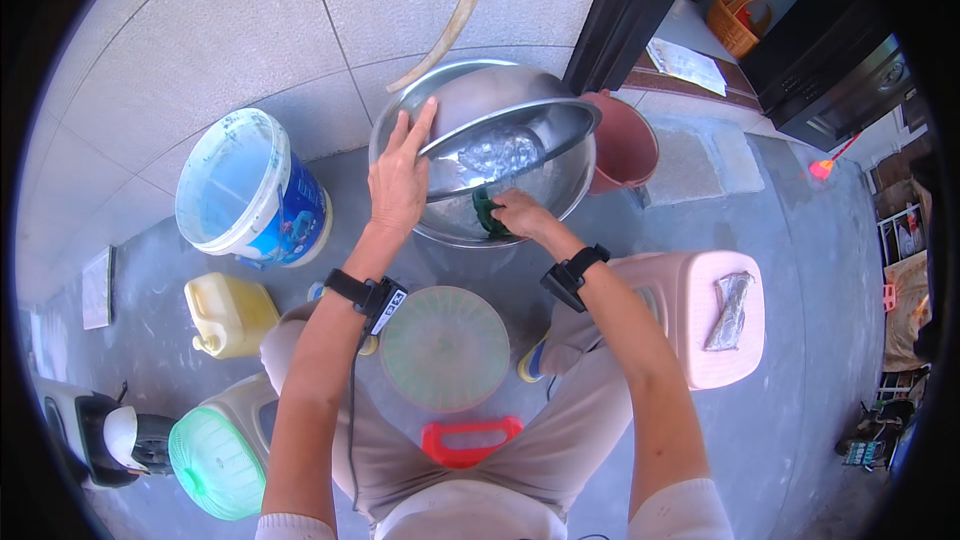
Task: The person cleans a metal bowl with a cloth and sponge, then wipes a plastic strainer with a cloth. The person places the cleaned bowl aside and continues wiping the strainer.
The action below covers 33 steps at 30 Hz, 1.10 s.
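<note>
A metal bowl (495, 101) is tilted up on its side inside a larger metal basin (559, 199), its shiny inside facing me. My left hand (400, 184) grips the bowl's left rim, two fingers spread over its outer wall. Below the bowl's lower rim, my right hand (521, 214) pinches a dark green piece of material (489, 213), perhaps a scrubber or leaves, inside the basin. A pale hose (450, 22) curves down to the basin's back edge.
Left of the basin stands a white and blue plastic bucket (232, 184), with a yellowish jug (232, 315) nearer me. A red bucket (626, 142) touches the basin's right side. A round lid-like disc (445, 349) lies between my legs; a pink stool (705, 360) is at right.
</note>
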Each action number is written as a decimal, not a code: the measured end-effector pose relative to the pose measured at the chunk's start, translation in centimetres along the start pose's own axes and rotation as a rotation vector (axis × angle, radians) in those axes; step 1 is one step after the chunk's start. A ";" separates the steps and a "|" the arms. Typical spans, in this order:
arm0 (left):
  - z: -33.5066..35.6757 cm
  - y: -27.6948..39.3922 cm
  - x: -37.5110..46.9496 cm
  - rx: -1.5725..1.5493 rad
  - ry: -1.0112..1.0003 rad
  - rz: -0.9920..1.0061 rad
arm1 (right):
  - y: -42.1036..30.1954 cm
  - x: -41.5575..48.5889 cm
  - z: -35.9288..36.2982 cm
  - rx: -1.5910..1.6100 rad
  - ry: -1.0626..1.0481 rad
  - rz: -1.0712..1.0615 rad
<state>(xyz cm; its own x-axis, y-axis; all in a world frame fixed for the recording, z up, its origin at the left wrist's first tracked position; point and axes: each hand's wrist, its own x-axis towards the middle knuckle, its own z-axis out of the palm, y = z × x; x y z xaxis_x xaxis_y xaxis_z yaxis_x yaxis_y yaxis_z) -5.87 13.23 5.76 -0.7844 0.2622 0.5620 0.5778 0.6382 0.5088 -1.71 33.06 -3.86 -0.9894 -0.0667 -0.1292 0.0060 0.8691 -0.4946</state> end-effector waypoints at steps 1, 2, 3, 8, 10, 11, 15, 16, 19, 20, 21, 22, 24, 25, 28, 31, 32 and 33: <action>-0.7 0.1 0.0 -0.020 0.033 0.014 | 0.4 -0.2 -0.4 0.102 -0.025 0.063; -1.3 0.3 -0.2 -0.040 0.067 0.027 | 0.8 -0.4 -0.8 0.188 -0.082 0.161; -1.9 0.4 -0.3 -0.067 0.095 0.037 | 1.0 -0.6 -1.0 0.270 -0.088 0.249; -4.9 0.9 -1.3 -0.167 0.285 0.076 | 1.1 -1.1 -3.2 0.229 -0.008 0.191; -6.0 0.9 -1.6 -0.176 0.345 0.082 | 0.5 -1.3 -4.9 0.211 0.004 0.201; -6.5 0.8 -1.7 -0.186 0.377 0.087 | 0.2 -1.3 -6.1 0.215 -0.018 0.154; -7.7 0.1 -2.2 -0.314 0.444 0.051 | -2.1 -2.7 -10.3 0.164 0.028 0.046; -7.9 -0.1 -2.4 -0.339 0.447 0.040 | -2.6 -3.3 -11.5 0.114 0.011 0.066; -8.4 -0.6 -2.8 -0.393 0.450 0.010 | -4.1 -5.0 -14.7 0.188 -0.020 0.177; -8.6 -0.7 -2.9 -0.388 0.451 0.010 | -4.5 -5.5 -15.4 0.259 0.001 0.184; -8.7 -0.8 -3.0 -0.383 0.449 0.014 | -4.9 -5.9 -15.7 0.318 0.036 0.214; -8.9 -0.7 -3.2 -0.392 0.450 0.000 | -5.2 -6.2 -15.7 0.376 0.079 0.247; -9.1 -0.7 -3.4 -0.402 0.464 0.011 | -5.6 -7.0 -14.3 0.566 0.166 0.282; -9.2 -0.7 -3.5 -0.409 0.465 0.009 | -5.8 -7.4 -13.2 0.655 0.214 0.326; -9.7 -0.7 -4.0 -0.404 0.443 0.004 | -6.4 -7.3 -9.1 0.813 0.123 0.350; -9.9 -0.7 -4.4 -0.449 0.454 -0.010 | -6.5 -6.9 -5.5 0.845 0.123 0.313; -9.8 -0.8 -4.5 -0.475 0.464 -0.030 | -6.3 -6.9 -4.6 0.879 0.111 0.298; -9.6 -0.9 -4.5 -0.500 0.469 -0.054 | -6.1 -6.7 -3.8 0.862 0.110 0.344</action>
<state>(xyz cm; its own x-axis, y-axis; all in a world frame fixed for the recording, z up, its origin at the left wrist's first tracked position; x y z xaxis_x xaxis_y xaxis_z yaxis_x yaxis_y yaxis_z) -0.71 4.52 9.10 -0.6994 -0.1739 0.6932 0.6638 0.2014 0.7203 4.37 30.09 3.32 -0.9209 0.2124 -0.3268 0.3635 0.1659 -0.9167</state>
